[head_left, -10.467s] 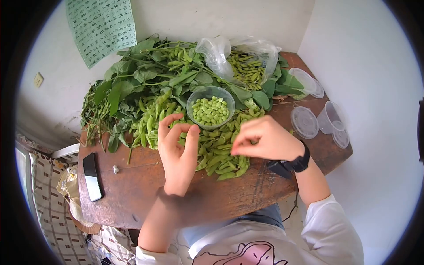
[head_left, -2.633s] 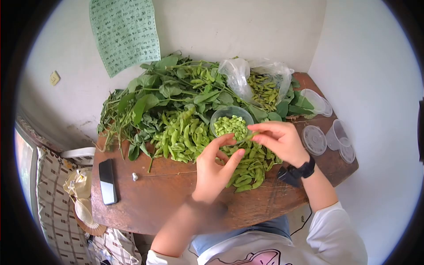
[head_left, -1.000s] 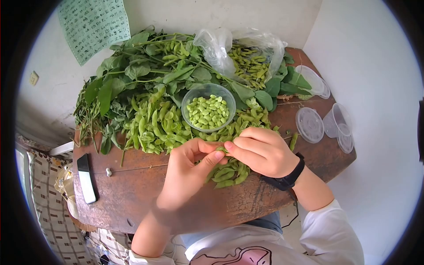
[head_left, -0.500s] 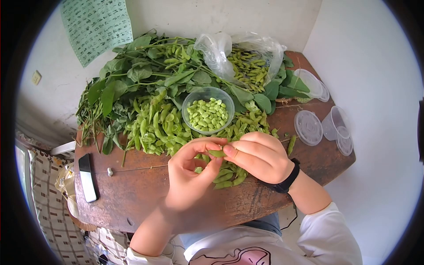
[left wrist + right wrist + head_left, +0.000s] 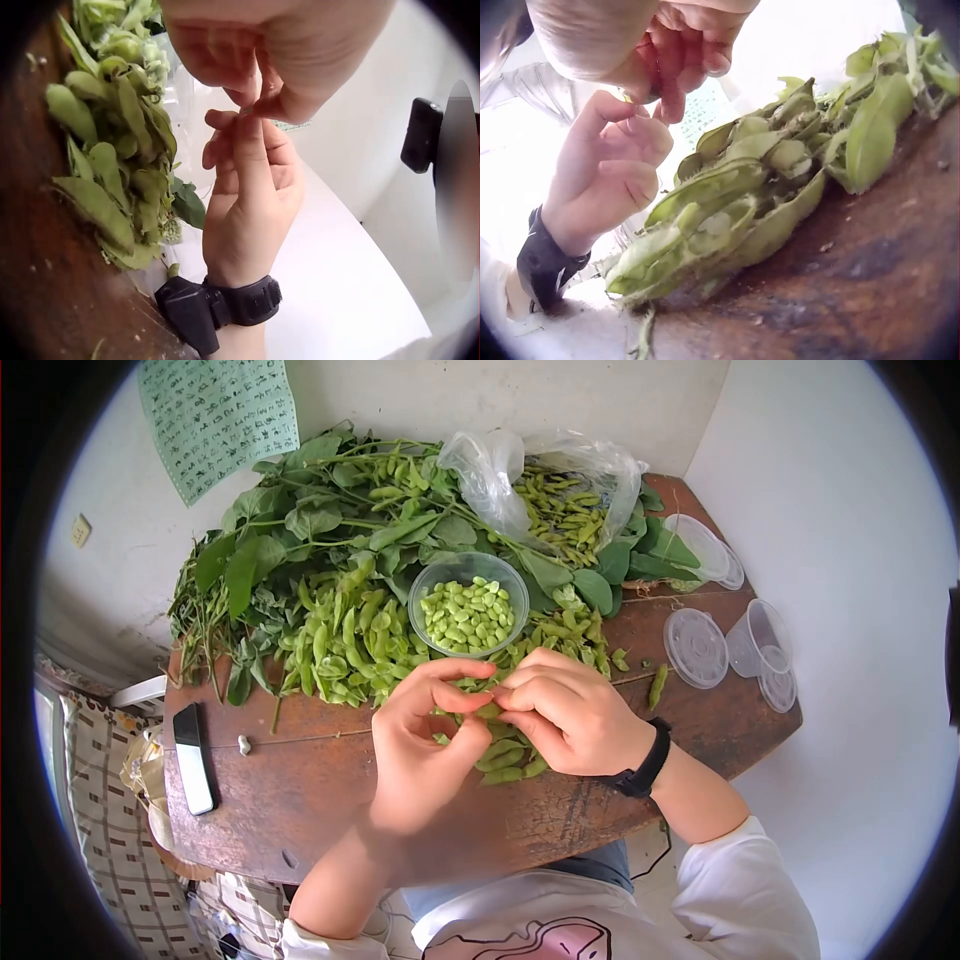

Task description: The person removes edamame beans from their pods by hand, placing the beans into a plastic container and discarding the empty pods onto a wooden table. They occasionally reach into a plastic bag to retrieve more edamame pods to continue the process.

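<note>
In the head view, my left hand and right hand meet fingertip to fingertip just in front of a clear round bowl of shelled green soybeans. Between them they pinch a green soybean pod, mostly hidden by the fingers. The left wrist view shows the right thumb and fingers pressed together against the left fingertips. Below the hands lie flat green pods. A larger heap of pods spreads left of the bowl.
Leafy stalks cover the back of the wooden table, beside a clear plastic bag and more pods. Lids and a plastic cup stand at right. One pod lies apart. A phone rests at left.
Ten seconds ago the hands were apart, the right one over the pods. It then held a pod near the bowl, and the hands came together. Lately the fingertips have closed further over the pod.
</note>
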Action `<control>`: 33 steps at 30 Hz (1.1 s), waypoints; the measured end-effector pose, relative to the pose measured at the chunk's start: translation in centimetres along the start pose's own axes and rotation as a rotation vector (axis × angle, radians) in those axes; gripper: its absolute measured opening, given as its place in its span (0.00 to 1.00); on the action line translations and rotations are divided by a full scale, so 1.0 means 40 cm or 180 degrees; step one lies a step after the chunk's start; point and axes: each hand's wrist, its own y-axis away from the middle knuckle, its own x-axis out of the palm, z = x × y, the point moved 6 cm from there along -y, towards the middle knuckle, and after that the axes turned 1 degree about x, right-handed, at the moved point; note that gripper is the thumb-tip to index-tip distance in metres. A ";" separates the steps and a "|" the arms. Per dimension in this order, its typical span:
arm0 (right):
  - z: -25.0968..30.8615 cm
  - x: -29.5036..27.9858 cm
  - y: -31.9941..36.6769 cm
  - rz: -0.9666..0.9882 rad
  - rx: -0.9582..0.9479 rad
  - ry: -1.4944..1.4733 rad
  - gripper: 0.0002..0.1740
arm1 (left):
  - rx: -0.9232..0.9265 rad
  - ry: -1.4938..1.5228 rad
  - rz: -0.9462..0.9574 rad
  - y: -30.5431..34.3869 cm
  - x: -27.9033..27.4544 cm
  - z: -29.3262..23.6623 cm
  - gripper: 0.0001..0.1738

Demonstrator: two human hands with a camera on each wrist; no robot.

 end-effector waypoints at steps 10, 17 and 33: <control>-0.046 0.029 0.040 0.0403 0.1553 -0.1835 0.04 | -0.1169 0.1236 0.0313 -0.002 0.001 0.040 0.08; -0.066 0.051 0.052 0.0487 0.2559 -0.3226 0.09 | -0.1349 0.1456 0.0415 -0.006 0.008 0.030 0.07; -0.057 0.030 0.027 -0.0375 0.1696 -0.2192 0.13 | -0.0912 0.0936 0.0078 -0.005 -0.006 0.029 0.04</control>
